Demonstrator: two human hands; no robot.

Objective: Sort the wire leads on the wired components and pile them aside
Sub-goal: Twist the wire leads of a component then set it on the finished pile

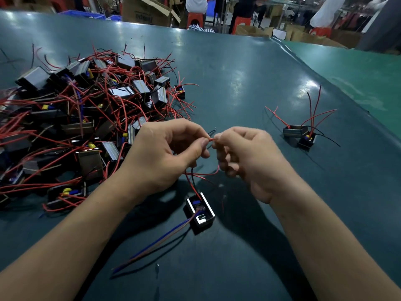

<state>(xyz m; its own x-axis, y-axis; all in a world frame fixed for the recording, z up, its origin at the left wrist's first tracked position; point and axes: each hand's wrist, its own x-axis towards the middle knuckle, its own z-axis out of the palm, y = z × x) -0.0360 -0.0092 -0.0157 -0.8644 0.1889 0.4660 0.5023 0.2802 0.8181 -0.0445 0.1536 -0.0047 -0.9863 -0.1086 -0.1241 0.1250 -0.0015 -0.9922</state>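
Pinching: your left hand (167,151) and right hand (245,153) both clamp one red lead (211,139).
Hidden: lead's run inside each grip.
Component (200,211): on tabletop (238,83), below the grip.
Unsorted heap (86,109): left of grip.
Sorted pair (300,135): right.

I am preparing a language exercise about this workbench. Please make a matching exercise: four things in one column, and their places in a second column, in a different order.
Things:
1. big tangled pile
2. two finished components
3. component being worked on
4. blue and brown leads

Places:
A. far right on the table
B. left of the hands
C. trailing toward the lower left
D. below the hands, near centre

Pairs: 1-B, 2-A, 3-D, 4-C
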